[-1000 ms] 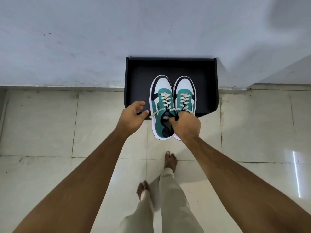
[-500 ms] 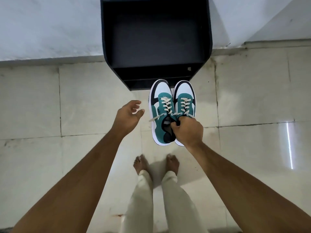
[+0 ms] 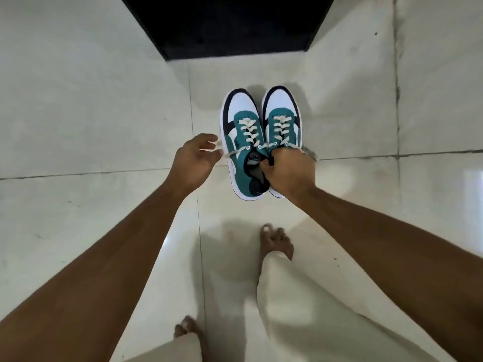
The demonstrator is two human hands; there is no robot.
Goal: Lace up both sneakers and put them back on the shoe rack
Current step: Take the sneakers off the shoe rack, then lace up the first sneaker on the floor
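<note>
Two teal, white and navy sneakers with cream laces hang side by side above the floor, the left sneaker [image 3: 241, 131] and the right sneaker [image 3: 283, 118]. My right hand [image 3: 290, 171] is shut on both at their heel openings and hides the right one's rear. My left hand [image 3: 194, 160] is open just left of the pair, its fingertips near a loose lace end. The black shoe rack [image 3: 235, 24] lies beyond the toes at the top edge, apart from the shoes.
Pale glossy floor tiles [image 3: 78, 100] spread on all sides. My bare feet [image 3: 277, 241] and light trouser legs [image 3: 300, 309] are below the shoes, one foot forward, the other near the bottom edge.
The sneakers have come off the rack toward me, and the rack has slid to the top edge. My feet have stepped back. The right hand's grip is unchanged.
</note>
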